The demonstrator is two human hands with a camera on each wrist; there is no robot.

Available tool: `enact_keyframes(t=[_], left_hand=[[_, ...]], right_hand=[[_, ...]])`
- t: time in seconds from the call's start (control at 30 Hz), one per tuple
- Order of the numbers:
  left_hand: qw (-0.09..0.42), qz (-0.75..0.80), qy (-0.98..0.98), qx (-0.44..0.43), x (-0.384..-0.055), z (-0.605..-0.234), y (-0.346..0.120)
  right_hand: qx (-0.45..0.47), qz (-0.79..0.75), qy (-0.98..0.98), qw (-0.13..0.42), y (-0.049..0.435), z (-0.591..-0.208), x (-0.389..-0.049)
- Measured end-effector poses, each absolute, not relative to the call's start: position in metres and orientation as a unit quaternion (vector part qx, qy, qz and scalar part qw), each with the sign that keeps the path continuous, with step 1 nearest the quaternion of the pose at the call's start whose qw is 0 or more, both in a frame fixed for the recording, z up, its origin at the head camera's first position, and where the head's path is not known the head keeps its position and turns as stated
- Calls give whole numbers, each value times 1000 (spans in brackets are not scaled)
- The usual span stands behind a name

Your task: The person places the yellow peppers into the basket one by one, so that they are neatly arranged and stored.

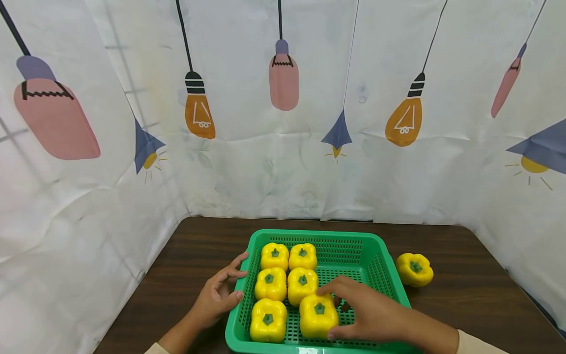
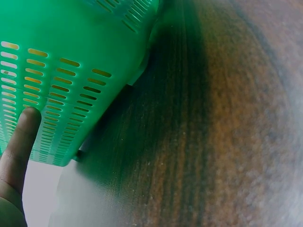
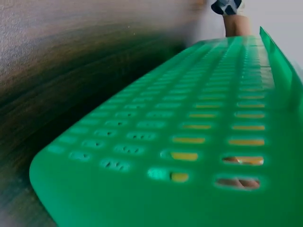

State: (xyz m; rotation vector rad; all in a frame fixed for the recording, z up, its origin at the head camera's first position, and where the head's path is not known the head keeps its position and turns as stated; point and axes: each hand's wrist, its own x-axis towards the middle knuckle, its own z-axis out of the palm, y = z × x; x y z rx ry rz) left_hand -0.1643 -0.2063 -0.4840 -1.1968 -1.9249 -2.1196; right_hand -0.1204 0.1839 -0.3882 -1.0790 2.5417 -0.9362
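A green plastic basket (image 1: 360, 237) holds several yellow bell peppers in two columns on its left side. My right hand (image 1: 369, 312) reaches into it and holds the front pepper of the right column, a yellow bell pepper (image 1: 317, 322), with thumb and index finger at its right side. At the basket's left side, my left hand (image 1: 216, 297) rests with spread fingers on the rim and outer wall. The left wrist view has one straight finger (image 2: 21, 146) against the slotted wall. In the right wrist view, the basket wall (image 3: 142, 189) covers most of the right hand.
Another yellow bell pepper (image 1: 414, 270) lies on the dark wooden table (image 1: 460, 275), to the right of the basket. A white curtain (image 1: 247, 172) printed with lamps hangs behind the table and along both sides.
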Motion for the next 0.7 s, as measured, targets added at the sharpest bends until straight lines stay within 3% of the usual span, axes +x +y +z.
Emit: enact_keyframes(t=[0.7], left_hand=[[24,-683,-621,-384,-164,-484,-205]], right_hand=[[-356,-342,860,128,163,-403,-119]])
